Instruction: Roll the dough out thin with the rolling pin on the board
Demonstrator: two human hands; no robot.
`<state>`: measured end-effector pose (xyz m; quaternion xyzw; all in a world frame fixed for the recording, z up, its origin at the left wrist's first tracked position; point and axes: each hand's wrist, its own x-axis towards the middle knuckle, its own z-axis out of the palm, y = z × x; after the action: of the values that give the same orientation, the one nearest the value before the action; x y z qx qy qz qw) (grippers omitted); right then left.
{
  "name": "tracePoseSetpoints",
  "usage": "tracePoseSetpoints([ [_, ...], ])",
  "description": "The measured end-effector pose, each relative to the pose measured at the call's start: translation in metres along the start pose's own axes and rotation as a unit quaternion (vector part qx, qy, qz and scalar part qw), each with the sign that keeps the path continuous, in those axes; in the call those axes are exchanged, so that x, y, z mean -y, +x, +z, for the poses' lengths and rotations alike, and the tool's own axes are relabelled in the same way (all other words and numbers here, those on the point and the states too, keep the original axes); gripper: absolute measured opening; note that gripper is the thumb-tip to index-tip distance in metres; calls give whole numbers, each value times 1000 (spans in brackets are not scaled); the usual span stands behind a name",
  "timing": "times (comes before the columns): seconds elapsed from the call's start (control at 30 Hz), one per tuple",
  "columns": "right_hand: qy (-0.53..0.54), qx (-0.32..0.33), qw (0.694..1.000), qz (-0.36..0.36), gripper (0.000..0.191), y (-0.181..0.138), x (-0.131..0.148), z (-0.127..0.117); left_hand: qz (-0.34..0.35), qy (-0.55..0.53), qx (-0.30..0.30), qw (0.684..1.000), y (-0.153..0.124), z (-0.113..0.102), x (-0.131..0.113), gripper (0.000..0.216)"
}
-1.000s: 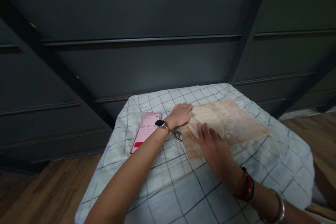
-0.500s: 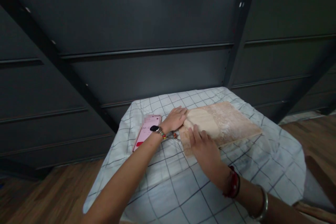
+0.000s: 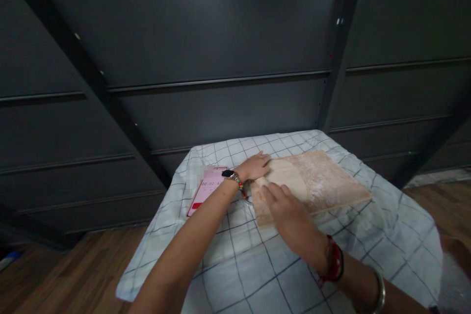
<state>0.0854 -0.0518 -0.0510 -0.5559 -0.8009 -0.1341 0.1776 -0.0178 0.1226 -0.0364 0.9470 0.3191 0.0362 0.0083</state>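
At the centre of the table, both hands lie palm down on a pale dough sheet (image 3: 286, 176). The left hand (image 3: 256, 166) is flat with fingers stretched, resting on the sheet's edge at 10 o'clock and gripping nothing. The right hand (image 3: 289, 210) is flat too, its fingers spread over the near edge at 7 o'clock. The dough is smooth, thin and cream-coloured, and covers the left part of a board (image 3: 333, 181).

The board is rectangular, light wood, with flour dusted across its right half. A black watch (image 3: 227, 173) and coloured beads sit on the left wrist; a red band (image 3: 335, 265) and a metal bangle (image 3: 379, 292) are on the right.

At 9 o'clock from the hands lies a pink phone (image 3: 206, 195), its screen showing "00:02:4", the last digit hidden by the wrist. A white cloth (image 3: 257, 267) with a dark grid covers the table. Matt dark panels (image 3: 221, 34) fill 12 o'clock, and wood floor (image 3: 73, 274) shows at 8 o'clock.
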Motion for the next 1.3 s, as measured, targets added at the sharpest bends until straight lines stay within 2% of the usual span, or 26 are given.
tracePoseSetpoints([
  [0.1,-22,20,999,-14,39,-7,20,-11,8,0,-5,1000,-11,6,3,29],
  [0.17,-19,18,999,-37,35,-9,23,-16,6,-5,-21,1000,-21,5,4,32],
  [0.27,-3,-9,999,-54,32,-8,5,-19,-35,-17,-79,996,-29,-4,1,41],
  [0.37,-14,-81,995,-51,35,-3,-25,-16,-70,-24,-112,991,-23,-17,-6,50],
  [0.5,-31,-118,991,-62,34,-1,-46,-4,-66,-18,-84,994,3,-22,-14,52],
  [0.63,1,-97,993,-69,34,-7,-42,7,-57,-23,-37,997,29,-7,-18,51],
  [0.7,46,-102,993,-45,39,-10,-39,10,-60,-25,-12,998,33,1,-18,49],
  [0.8,100,-109,989,11,44,-14,-37,17,-56,-24,16,998,25,6,-16,46],
  [0.87,100,-87,991,30,44,-17,-34,22,-56,-21,21,998,15,6,-13,47],
  [0.97,45,-54,997,35,45,-20,-24,26,-70,-11,15,997,0,5,-11,49],
  [1.3,-124,-61,989,43,49,-25,7,18,-67,-13,-13,998,-18,-1,-13,43],
])
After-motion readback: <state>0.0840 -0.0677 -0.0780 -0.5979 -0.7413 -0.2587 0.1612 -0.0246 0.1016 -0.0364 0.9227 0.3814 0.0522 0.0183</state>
